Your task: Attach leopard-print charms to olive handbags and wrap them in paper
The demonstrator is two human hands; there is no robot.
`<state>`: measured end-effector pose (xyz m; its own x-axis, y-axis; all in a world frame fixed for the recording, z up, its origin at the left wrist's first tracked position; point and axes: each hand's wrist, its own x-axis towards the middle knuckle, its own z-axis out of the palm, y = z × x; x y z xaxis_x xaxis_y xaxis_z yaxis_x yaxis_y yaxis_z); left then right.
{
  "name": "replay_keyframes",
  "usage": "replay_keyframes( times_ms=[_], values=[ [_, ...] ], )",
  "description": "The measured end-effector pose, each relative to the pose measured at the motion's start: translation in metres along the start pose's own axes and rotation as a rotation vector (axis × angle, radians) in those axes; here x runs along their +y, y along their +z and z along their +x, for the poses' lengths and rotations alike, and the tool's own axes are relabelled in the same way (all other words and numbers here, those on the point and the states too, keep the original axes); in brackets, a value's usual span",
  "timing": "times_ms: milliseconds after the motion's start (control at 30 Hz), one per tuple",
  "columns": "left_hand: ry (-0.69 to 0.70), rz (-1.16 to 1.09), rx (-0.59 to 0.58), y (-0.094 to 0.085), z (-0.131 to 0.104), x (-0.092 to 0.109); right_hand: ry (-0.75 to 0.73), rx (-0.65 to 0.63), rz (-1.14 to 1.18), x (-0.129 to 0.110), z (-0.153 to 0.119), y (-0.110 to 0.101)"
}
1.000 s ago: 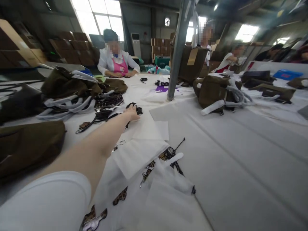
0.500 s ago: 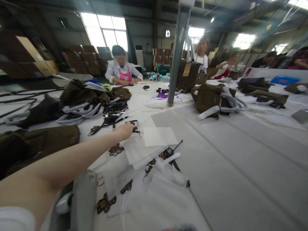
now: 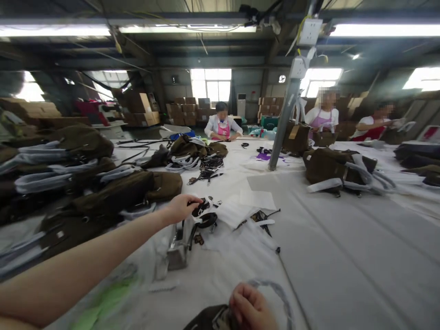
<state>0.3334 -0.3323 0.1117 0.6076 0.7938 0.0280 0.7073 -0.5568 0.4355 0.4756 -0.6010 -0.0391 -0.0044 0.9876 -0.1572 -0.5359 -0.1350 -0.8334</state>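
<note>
My left hand (image 3: 182, 208) reaches out over the table, thumb and fingers pinched on a black strap (image 3: 199, 210) with metal hardware. Just below it lies a coiled black strap (image 3: 208, 221), and a small leopard-print piece (image 3: 198, 239) is close by. Near the bottom edge my right hand (image 3: 252, 308) has its fingers curled on an olive-brown bag (image 3: 211, 318), only partly in view. A handle wrapped in grey-white film (image 3: 280, 293) loops beside that hand.
White sheets (image 3: 256, 200) lie mid-table, leopard-print straps (image 3: 259, 216) beside them. Olive bags (image 3: 113, 195) are piled at left, another bag (image 3: 323, 167) stands at right. A metal dispenser-like object (image 3: 178, 250) is near my left forearm. A post (image 3: 283, 123) rises from the table; co-workers (image 3: 223, 126) are beyond.
The view has swung left and up. My left hand has drawn back nearer with a black strap in its fingers. My right hand and the bag under it have come into view.
</note>
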Motion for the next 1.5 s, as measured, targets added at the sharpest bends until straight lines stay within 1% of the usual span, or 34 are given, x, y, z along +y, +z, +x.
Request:
replay_keyframes(
  times_ms=[67,100,167,200,233,300,333,400,467,500,533,600,700,767,833,933,1067,1133,1167,1233,1333,1400,1433,1500],
  values=[
    [-0.008,-0.148,0.042,-0.012,-0.039,0.005,-0.001,-0.028,0.061,-0.001,-0.024,0.021],
    [0.005,-0.213,0.063,-0.015,-0.062,0.007,0.016,-0.041,0.081,0.0,-0.036,0.03],
    [0.062,-0.266,0.094,-0.013,-0.106,0.011,0.067,-0.079,0.115,0.006,-0.058,0.047],
    [0.101,-0.259,0.093,-0.008,-0.127,0.012,0.091,-0.101,0.126,0.011,-0.068,0.054],
    [0.14,-0.239,0.074,0.001,-0.146,0.012,0.108,-0.112,0.131,0.017,-0.077,0.061],
    [0.172,-0.181,0.005,0.026,-0.178,0.008,0.127,-0.087,0.105,0.03,-0.088,0.075],
    [0.156,-0.158,-0.032,0.042,-0.192,0.004,0.132,-0.05,0.077,0.037,-0.091,0.081],
    [0.078,-0.141,-0.084,0.076,-0.214,-0.008,0.149,0.047,0.034,0.05,-0.093,0.091],
    [0.001,-0.144,-0.089,0.105,-0.233,-0.022,0.175,0.108,0.042,0.059,-0.092,0.098],
    [-0.026,-0.143,-0.077,0.116,-0.242,-0.029,0.183,0.123,0.057,0.062,-0.091,0.101],
    [-0.051,-0.134,-0.05,0.123,-0.251,-0.035,0.187,0.129,0.069,0.063,-0.091,0.104],
    [-0.096,-0.095,0.05,0.131,-0.27,-0.046,0.178,0.126,0.066,0.065,-0.092,0.111],
    [-0.101,-0.026,0.176,0.133,-0.299,-0.061,0.16,0.123,0.028,0.067,-0.092,0.123],
    [-0.079,0.014,0.205,0.134,-0.314,-0.071,0.165,0.119,0.01,0.072,-0.092,0.133],
    [-0.05,0.041,0.199,0.135,-0.32,-0.08,0.196,0.097,0.018,0.076,-0.092,0.143],
    [0.036,0.029,0.134,0.131,-0.315,-0.091,0.316,0.028,0.105,0.071,-0.099,0.164],
    [0.158,-0.078,-0.064,0.118,-0.295,-0.098,0.552,-0.064,0.328,0.039,-0.112,0.195],
    [0.168,-0.121,-0.111,0.111,-0.288,-0.1,0.602,-0.058,0.397,0.026,-0.11,0.205],
    [0.16,-0.133,-0.108,0.108,-0.286,-0.1,0.593,-0.033,0.396,0.024,-0.105,0.207],
    [0.134,-0.157,-0.081,0.103,-0.284,-0.102,0.522,0.041,0.302,0.031,-0.088,0.206],
    [0.07,-0.225,-0.078,0.097,-0.283,-0.106,0.324,0.141,-0.001,0.057,-0.054,0.198],
    [0.012,-0.296,-0.118,0.092,-0.285,-0.111,0.221,0.159,-0.188,0.075,-0.036,0.195],
    [-0.014,-0.339,-0.143,0.089,-0.286,-0.113,0.198,0.159,-0.258,0.083,-0.03,0.195],
    [-0.05,-0.431,-0.189,0.082,-0.289,-0.116,0.205,0.146,-0.361,0.095,-0.023,0.198]
  ],
)
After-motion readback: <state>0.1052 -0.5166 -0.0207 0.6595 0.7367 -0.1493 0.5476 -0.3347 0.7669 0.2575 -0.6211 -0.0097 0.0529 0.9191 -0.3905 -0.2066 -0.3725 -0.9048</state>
